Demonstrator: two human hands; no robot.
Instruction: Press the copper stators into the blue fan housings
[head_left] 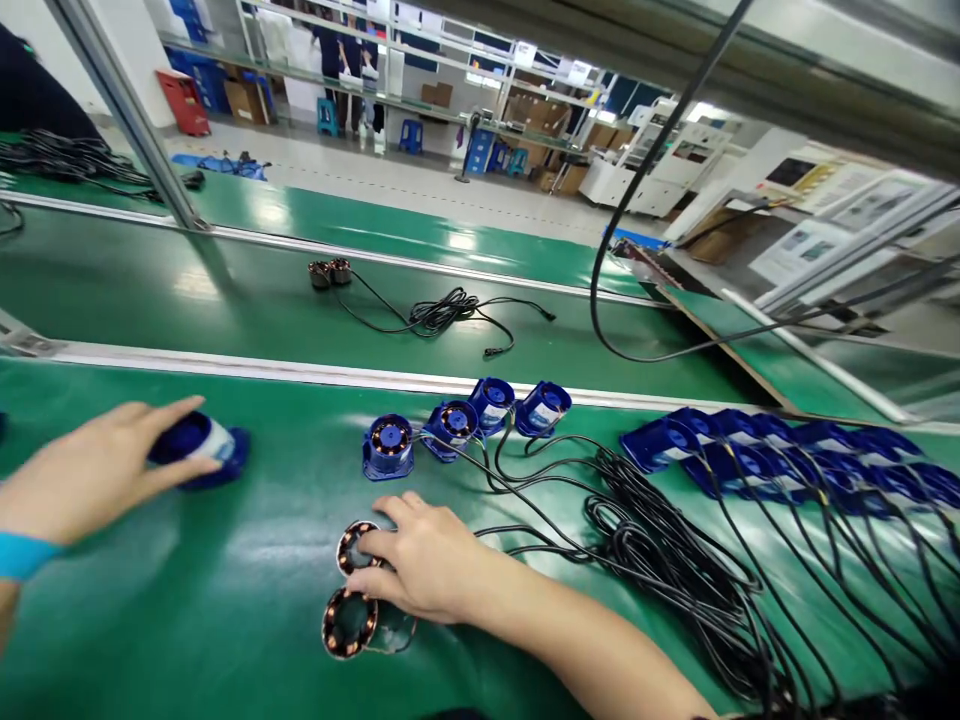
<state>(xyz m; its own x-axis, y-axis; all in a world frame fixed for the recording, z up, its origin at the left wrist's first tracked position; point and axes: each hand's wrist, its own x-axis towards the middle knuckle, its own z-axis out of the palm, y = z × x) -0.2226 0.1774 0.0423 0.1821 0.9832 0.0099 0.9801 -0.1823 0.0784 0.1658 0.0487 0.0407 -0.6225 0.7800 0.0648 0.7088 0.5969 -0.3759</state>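
Observation:
On the left, my left hand (97, 465) has its thumb and fingers around a blue plastic motor housing (232, 455) with a white label, which lies tilted on the green bench. Near the middle, my right hand (427, 560) is closed on the upper of two copper-wound stator rings (349, 548), partly covering it. The lower stator ring (349, 624) lies right beside it, a thin wire trailing from it. Beyond my right hand stand several blue housings; copper windings show inside the nearest housing (389, 447), and black cables run from this group.
Coiled black cables (652, 540) spread over the bench to the right, below a row of blue housings (780, 455). Past the white rail (300, 370), two more stators (330, 272) lie with a cable bundle. A hanging black cable (600, 290) loops down at the right.

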